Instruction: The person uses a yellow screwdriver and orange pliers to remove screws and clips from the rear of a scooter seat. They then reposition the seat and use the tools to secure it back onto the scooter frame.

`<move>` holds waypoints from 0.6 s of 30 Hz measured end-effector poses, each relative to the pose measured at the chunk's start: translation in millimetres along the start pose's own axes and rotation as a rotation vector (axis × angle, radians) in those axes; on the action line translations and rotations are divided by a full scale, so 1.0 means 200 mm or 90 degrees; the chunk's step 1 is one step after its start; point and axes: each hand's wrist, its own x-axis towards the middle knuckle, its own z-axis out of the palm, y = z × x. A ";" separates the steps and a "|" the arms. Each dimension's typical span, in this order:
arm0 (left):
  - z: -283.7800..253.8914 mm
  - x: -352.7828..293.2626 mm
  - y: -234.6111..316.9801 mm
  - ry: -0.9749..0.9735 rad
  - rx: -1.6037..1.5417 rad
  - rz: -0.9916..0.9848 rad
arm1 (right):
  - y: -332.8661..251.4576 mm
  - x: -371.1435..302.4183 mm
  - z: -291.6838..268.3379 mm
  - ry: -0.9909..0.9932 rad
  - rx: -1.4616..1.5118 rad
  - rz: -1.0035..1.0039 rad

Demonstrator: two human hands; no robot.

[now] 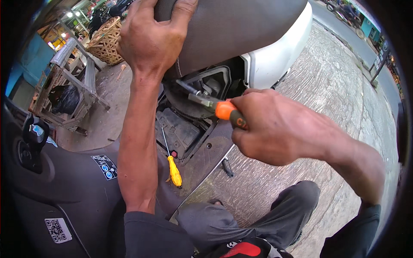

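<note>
My left hand (152, 36) is closed on the edge of the dark scooter seat (241, 30), which is tilted up. In my right hand (271, 124) I grip pliers (223, 110) with orange and black handles. Their metal head points left under the seat, beside a dark metal piece (187, 87) at its underside; whether the jaws touch it I cannot tell. Beneath them lies the opened space under the seat (215, 84), partly in shadow. A yellow-handled screwdriver (173, 171) rests on the scooter's floorboard, its thin shaft pointing away from me.
The scooter's white side panel (277, 53) stands behind the seat. A small dark tool-like object (227, 167) lies on rough paving (331, 77) near my knee. To the left are a wooden bench (71, 90) and a woven basket (106, 41). A road runs at the far right.
</note>
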 end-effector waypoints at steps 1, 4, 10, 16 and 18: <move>0.01 0.00 0.01 -0.002 0.013 0.003 | 0.07 0.01 0.09 0.114 -0.062 -0.062; 0.02 -0.01 0.00 0.014 -0.017 0.026 | 0.11 0.00 0.25 0.316 -0.150 -0.113; 0.01 -0.01 0.02 -0.015 -0.085 -0.044 | 0.09 0.02 0.15 0.122 0.096 -0.085; 0.01 -0.01 0.00 -0.027 -0.030 -0.052 | 0.15 0.05 0.23 0.106 0.294 -0.060; 0.01 -0.01 0.00 -0.025 -0.024 -0.060 | 0.19 0.06 0.17 -0.065 0.544 0.005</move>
